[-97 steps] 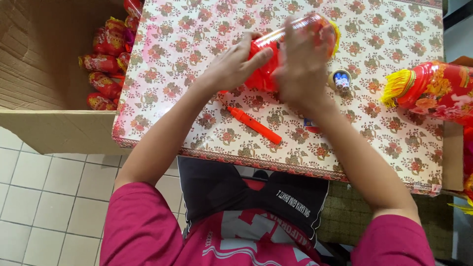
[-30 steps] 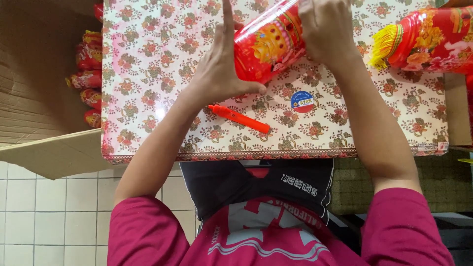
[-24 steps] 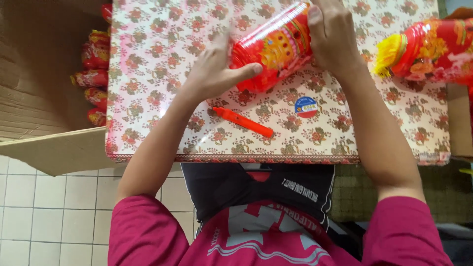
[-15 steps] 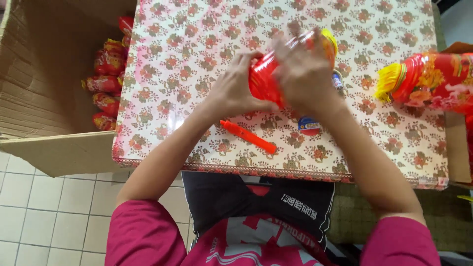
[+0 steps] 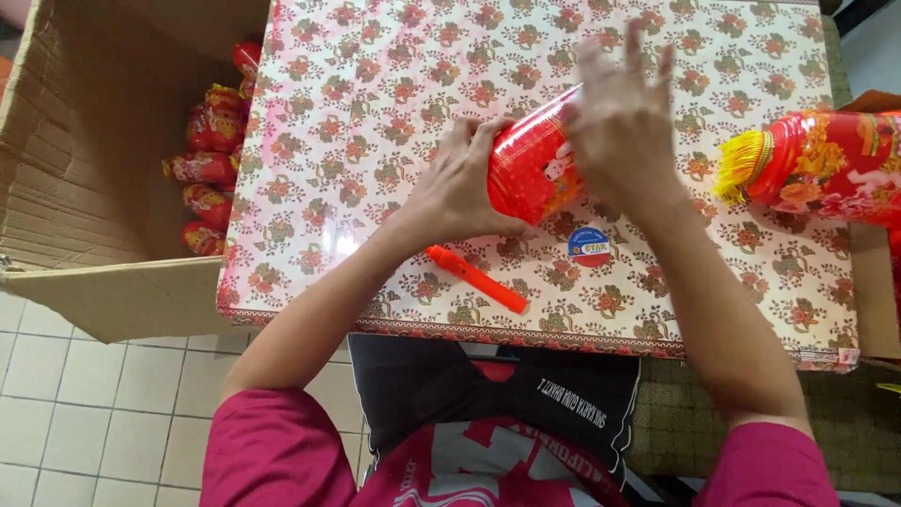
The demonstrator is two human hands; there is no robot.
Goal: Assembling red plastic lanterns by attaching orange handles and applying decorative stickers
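A red cylindrical packet in shiny wrap (image 5: 526,169) lies on a table with a floral cover (image 5: 375,113). My left hand (image 5: 460,188) grips its near end. My right hand (image 5: 619,117) rests on top of it with the fingers spread and blurred. An orange marker pen (image 5: 477,279) lies on the cover just below my left hand. A small round blue and white sticker roll (image 5: 589,247) sits next to the packet, under my right wrist.
A large open cardboard box (image 5: 84,160) stands at the left with several red wrapped packets (image 5: 208,169) inside. More red packets with a yellow tassel (image 5: 817,164) lie at the table's right edge. White floor tiles (image 5: 84,413) lie below.
The packet was held up and turned between both hands, then came down toward the table. My right hand has opened over it, fingers now spread.
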